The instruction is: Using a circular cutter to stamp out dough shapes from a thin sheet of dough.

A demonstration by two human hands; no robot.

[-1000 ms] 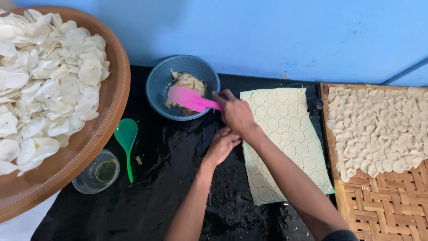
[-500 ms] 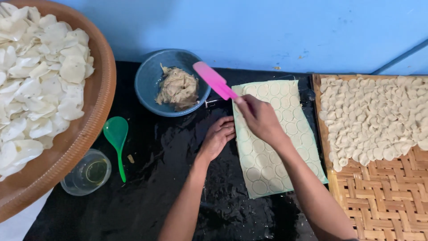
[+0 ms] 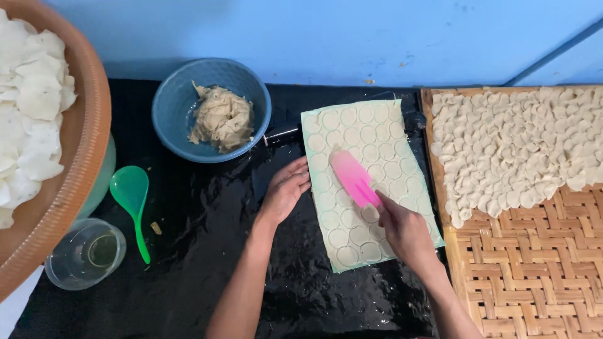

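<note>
Head view, right hand (image 3: 405, 232) covers pink spatula (image 3: 353, 177) handle

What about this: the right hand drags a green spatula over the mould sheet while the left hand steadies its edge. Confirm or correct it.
One thing is wrong: the spatula in the right hand is pink, not green. The head view shows it on the mould sheet, with the left hand at the sheet's edge. The green thing is the spoon lying apart.
</note>
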